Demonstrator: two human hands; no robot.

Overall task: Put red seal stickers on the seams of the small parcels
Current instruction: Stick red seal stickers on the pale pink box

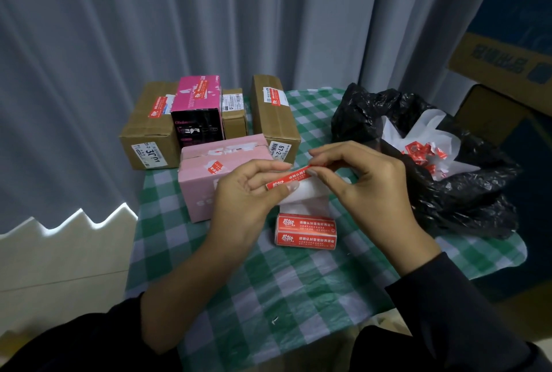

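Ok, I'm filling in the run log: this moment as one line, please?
left hand: pinches red seal sticker | right hand: pinches its other end | sticker: not yet applied | sticker pack: on table

four parcels [149, 129] stood in a row at the back left of the table [268, 297]. a box [203, 189] sat just before them. the roll [305, 232] lay right of that box, nearer the person. above it, the left hand [248, 192] and right hand [367, 180] pinched a sticker [288, 177] between them. a bag [448, 192] sat at the table's right, scraps [424, 156] in it.
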